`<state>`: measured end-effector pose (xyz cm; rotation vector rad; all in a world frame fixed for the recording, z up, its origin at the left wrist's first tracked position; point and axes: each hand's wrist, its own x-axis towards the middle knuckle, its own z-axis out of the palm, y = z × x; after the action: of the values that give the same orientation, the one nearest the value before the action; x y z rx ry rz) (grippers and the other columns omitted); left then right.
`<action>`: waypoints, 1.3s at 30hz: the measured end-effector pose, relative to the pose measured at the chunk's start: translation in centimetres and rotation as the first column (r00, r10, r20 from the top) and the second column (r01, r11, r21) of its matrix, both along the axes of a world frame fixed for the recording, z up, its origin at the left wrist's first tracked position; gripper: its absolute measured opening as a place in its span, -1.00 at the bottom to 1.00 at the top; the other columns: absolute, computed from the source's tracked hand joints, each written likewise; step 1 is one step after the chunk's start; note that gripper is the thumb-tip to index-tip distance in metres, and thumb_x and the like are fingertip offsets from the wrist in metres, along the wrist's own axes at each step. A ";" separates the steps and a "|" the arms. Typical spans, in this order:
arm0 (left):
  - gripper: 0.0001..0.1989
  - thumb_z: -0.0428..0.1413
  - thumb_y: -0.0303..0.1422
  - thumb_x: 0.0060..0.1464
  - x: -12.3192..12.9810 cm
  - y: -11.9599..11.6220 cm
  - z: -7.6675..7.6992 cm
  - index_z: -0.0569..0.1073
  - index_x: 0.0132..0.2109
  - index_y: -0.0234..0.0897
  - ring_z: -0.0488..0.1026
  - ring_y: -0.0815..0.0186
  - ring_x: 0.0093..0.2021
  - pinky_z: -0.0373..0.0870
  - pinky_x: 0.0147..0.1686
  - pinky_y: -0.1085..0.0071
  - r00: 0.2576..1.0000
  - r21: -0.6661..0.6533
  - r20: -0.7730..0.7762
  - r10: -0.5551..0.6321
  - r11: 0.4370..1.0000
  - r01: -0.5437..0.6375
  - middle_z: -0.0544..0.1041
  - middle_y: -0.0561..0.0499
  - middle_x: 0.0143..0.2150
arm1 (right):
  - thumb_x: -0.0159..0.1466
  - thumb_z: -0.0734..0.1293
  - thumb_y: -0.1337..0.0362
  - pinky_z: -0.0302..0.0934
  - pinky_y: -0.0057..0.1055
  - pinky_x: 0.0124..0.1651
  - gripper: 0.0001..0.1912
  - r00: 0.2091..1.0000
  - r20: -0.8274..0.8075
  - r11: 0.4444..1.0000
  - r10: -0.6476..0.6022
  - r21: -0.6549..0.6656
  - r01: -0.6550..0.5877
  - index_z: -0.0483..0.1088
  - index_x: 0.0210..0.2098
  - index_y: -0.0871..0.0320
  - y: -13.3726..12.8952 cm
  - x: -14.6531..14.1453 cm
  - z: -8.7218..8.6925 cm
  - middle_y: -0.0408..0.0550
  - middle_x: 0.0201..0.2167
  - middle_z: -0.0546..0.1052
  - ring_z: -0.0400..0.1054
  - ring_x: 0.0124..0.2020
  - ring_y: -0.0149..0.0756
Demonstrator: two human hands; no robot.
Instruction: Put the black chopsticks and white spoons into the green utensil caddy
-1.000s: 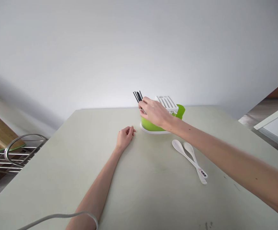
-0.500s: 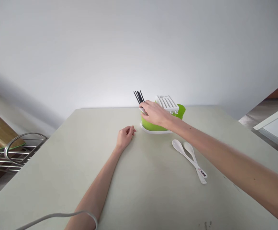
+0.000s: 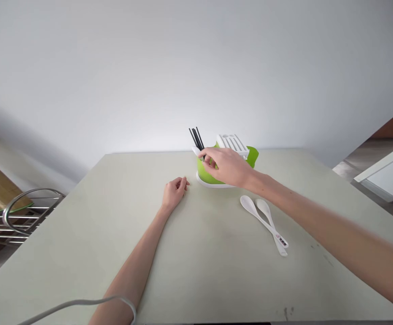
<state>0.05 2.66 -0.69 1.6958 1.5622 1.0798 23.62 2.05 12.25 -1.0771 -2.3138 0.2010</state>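
My right hand reaches across the front of a green and white utensil holder. Its thumb and forefinger are pinched at a white spoon, of which only the upper end shows; the rest is hidden by the fingers and the holder. Beside the spoon, several black chopsticks lean out of the holder's left compartment. My left hand rests on the table to the left of the holder, loosely closed with nothing in it. Two white spoons lie crossed on the table below my right forearm.
The pale table ends at a white wall. A slotted white rack tops the holder. A grey cable crosses my left forearm. A metal rack with a wooden board stands off the table's left side.
My right hand has drawn back slightly to the right and turned, so more of the white spoon's end shows beside the chopsticks. My left hand stays put; the view has shifted slightly.
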 end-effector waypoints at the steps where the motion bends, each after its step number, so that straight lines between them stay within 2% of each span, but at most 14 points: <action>1: -0.50 -0.01 0.05 0.32 0.0 0.0 0.0 0.54 -0.35 -0.23 0.36 0.36 -0.54 0.31 -0.40 0.40 1.000 0.000 -0.007 0.002 1.000 -0.002 0.51 0.06 -0.47 | 0.41 0.25 0.36 0.19 -0.38 -0.25 -0.77 0.999 0.029 1.000 0.018 0.006 -0.018 0.46 0.01 0.11 -0.7 0.7 0.0 -0.10 -0.26 0.63 0.48 -0.31 -0.28; 4: -0.49 -0.01 0.06 0.32 -0.1 0.0 0.0 0.54 -0.34 -0.24 0.37 0.36 -0.54 0.31 -0.40 0.40 1.000 0.001 -0.023 0.003 1.000 -0.003 0.52 0.06 -0.46 | 0.42 0.24 0.35 0.09 -0.39 -0.34 -0.79 0.982 0.174 0.997 0.074 -0.004 -0.075 0.51 -0.08 0.09 -2.3 3.3 -0.6 -0.12 -0.27 0.64 0.42 -0.42 -0.33; 8: -0.48 -0.01 0.07 0.32 -0.1 0.1 0.1 0.53 -0.35 -0.23 0.38 0.35 -0.53 0.32 -0.39 0.40 0.999 0.004 -0.040 0.006 1.000 -0.006 0.53 0.05 -0.47 | 0.46 0.18 0.32 0.02 -0.37 -0.39 -0.73 0.918 0.368 0.988 0.148 -0.091 -0.122 0.52 -0.07 0.08 -3.4 7.3 -2.7 -0.10 -0.23 0.65 0.36 -0.50 -0.36; 13: -0.49 -0.01 0.06 0.32 0.0 0.0 0.4 0.53 -0.36 -0.23 0.38 0.35 -0.53 0.32 -0.40 0.40 0.999 0.008 -0.054 0.007 1.000 -0.006 0.53 0.05 -0.48 | 0.49 0.12 0.23 0.07 -0.35 -0.37 -0.67 0.863 0.498 0.990 0.081 -0.144 -0.010 0.51 -0.04 0.07 -4.2 11.6 -5.5 -0.02 -0.09 0.64 0.44 -0.44 -0.31; 19: -0.50 -0.01 0.05 0.32 0.0 0.1 0.4 0.53 -0.35 -0.23 0.38 0.35 -0.53 0.32 -0.40 0.40 0.998 0.008 -0.056 0.001 1.000 0.000 0.52 0.05 -0.48 | 0.47 0.13 0.13 0.16 -0.31 -0.32 -0.69 0.834 0.549 0.958 -0.059 -0.204 0.202 0.47 -0.04 0.05 -4.8 14.7 -7.4 -0.01 0.02 0.60 0.50 -0.36 -0.25; 23: -0.50 -0.01 0.06 0.32 -0.1 0.2 0.3 0.53 -0.34 -0.23 0.38 0.35 -0.53 0.32 -0.40 0.40 0.999 0.006 -0.049 -0.002 1.000 0.003 0.52 0.05 -0.47 | 0.46 0.13 0.09 0.19 -0.30 -0.30 -0.70 0.852 0.512 0.936 -0.114 -0.233 0.265 0.45 -0.06 0.03 -4.7 14.7 -8.0 -0.03 -0.02 0.60 0.53 -0.25 -0.20; 29: -0.51 -0.01 0.05 0.32 -0.1 0.1 0.4 0.52 -0.34 -0.23 0.38 0.35 -0.53 0.31 -0.40 0.39 0.999 -0.002 -0.044 -0.003 1.000 0.003 0.51 0.05 -0.45 | 0.45 0.18 0.02 0.24 -0.27 -0.24 -0.66 0.865 0.478 0.903 -0.151 -0.289 0.318 0.43 0.04 0.04 -4.6 12.2 -8.6 0.01 0.07 0.58 0.54 -0.23 -0.18; 34: -0.50 -0.01 0.07 0.31 -0.1 0.1 0.3 0.53 -0.35 -0.22 0.37 0.35 -0.53 0.31 -0.40 0.39 0.999 0.004 -0.054 -0.005 1.000 0.005 0.52 0.05 -0.47 | 0.40 0.25 0.07 0.24 -0.28 -0.22 -0.68 0.870 0.474 0.879 -0.136 -0.347 0.327 0.45 0.03 0.03 -4.5 10.6 -9.4 0.01 0.04 0.60 0.53 -0.11 -0.09; 37: -0.49 -0.02 0.07 0.31 -0.1 0.1 0.2 0.53 -0.35 -0.22 0.37 0.34 -0.53 0.31 -0.40 0.39 0.998 0.007 -0.056 -0.003 1.000 0.004 0.53 0.05 -0.47 | 0.37 0.27 0.13 0.23 -0.30 -0.24 -0.74 0.880 0.459 0.877 -0.124 -0.363 0.313 0.50 -0.03 0.04 -4.5 10.0 -9.7 0.00 -0.01 0.63 0.53 -0.09 -0.08; 39: -0.49 -0.02 0.07 0.32 -0.1 0.1 0.2 0.53 -0.35 -0.22 0.38 0.34 -0.53 0.31 -0.40 0.39 0.998 0.009 -0.056 -0.005 1.000 0.006 0.53 0.04 -0.46 | 0.36 0.28 0.15 0.21 -0.32 -0.27 -0.79 0.884 0.455 0.879 -0.109 -0.371 0.300 0.52 -0.15 0.06 -4.5 9.7 -9.6 0.01 -0.10 0.65 0.53 -0.10 -0.08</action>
<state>-0.07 2.80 -0.48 1.7495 1.5885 1.0466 33.35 -2.47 2.67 -1.7367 -2.5696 0.4528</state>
